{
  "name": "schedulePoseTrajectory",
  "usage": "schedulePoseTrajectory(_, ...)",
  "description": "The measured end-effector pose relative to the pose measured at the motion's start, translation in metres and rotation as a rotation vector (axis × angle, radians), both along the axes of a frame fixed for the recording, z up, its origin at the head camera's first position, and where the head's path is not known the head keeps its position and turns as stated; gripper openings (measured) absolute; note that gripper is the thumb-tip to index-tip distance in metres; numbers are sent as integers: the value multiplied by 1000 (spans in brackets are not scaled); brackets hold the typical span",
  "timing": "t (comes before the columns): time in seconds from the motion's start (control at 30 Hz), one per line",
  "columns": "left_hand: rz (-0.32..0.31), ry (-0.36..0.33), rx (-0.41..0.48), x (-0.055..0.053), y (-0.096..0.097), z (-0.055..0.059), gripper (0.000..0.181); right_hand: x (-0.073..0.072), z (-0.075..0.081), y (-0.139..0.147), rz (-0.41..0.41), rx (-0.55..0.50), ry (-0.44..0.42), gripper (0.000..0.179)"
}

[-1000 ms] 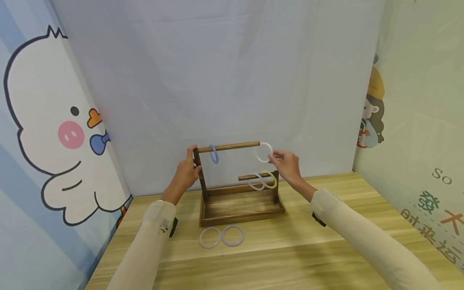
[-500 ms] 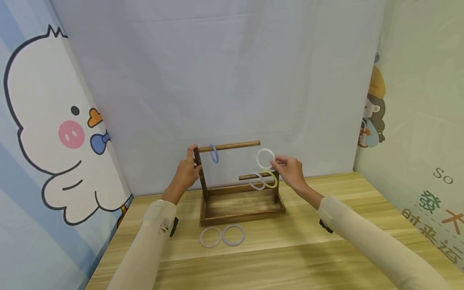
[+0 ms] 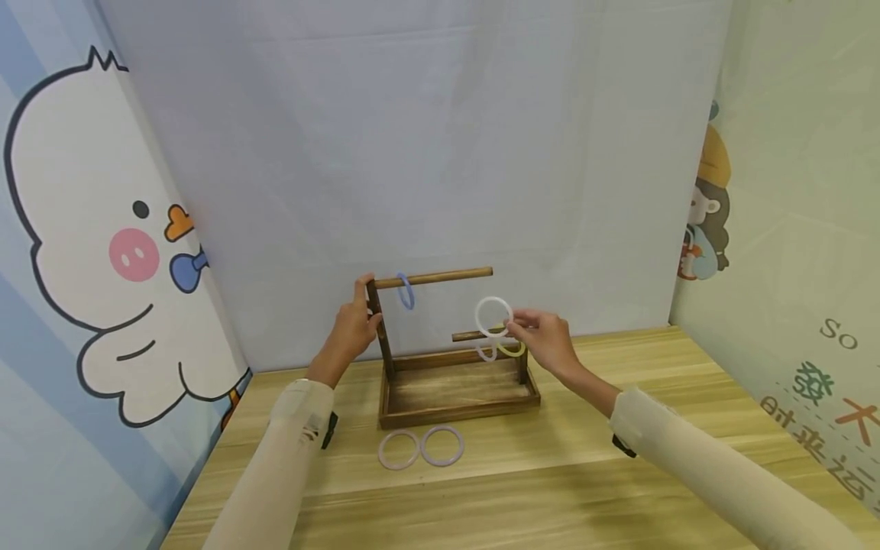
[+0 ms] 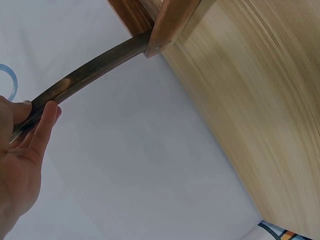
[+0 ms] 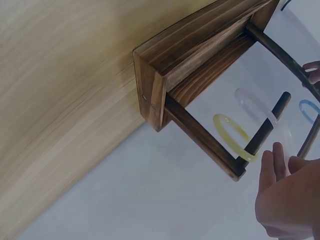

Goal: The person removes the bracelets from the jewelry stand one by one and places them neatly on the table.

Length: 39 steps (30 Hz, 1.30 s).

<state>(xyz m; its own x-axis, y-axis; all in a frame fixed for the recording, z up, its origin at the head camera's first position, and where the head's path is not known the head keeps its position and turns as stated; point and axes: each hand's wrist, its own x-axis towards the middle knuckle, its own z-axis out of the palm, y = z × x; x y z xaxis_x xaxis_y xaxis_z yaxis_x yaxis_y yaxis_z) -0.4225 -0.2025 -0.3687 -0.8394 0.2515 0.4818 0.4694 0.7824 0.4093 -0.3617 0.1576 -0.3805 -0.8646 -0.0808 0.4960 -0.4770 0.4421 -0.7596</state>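
White cloth hangs behind the wooden bench I'm working over. I see my right hand pinching a white ring between thumb and fingertips, holding it upright just in front of the lower peg of the wooden rack. My left hand curls around the rack's left post. A clear ring and a yellow ring hang on the lower peg; a blue ring hangs on the top bar. Two pale rings lie on the bench before the rack.

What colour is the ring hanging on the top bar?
Blue ring; clearest in the head view.
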Motion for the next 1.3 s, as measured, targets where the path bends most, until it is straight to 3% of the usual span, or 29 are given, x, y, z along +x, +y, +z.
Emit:
schedulePoseTrajectory(0.23,4,1,3,0,0,0,76,11,-6,-3,72,-26,-2,25)
schedulePoseTrajectory(0.47,2,-8,10,-1,1,1,77,21,-17,-5,90,2,-2,29)
schedulePoseTrajectory(0.8,2,15,8,0,1,1,76,33,-40,-2,109,-10,-115,30)
schedulePoseTrajectory(0.97,3,18,8,0,0,0,76,40,-53,-2,159,-29,-178,28)
schedulePoseTrajectory(1.3,5,-2,4,-2,0,-1,76,50,-79,0,196,17,-209,25)
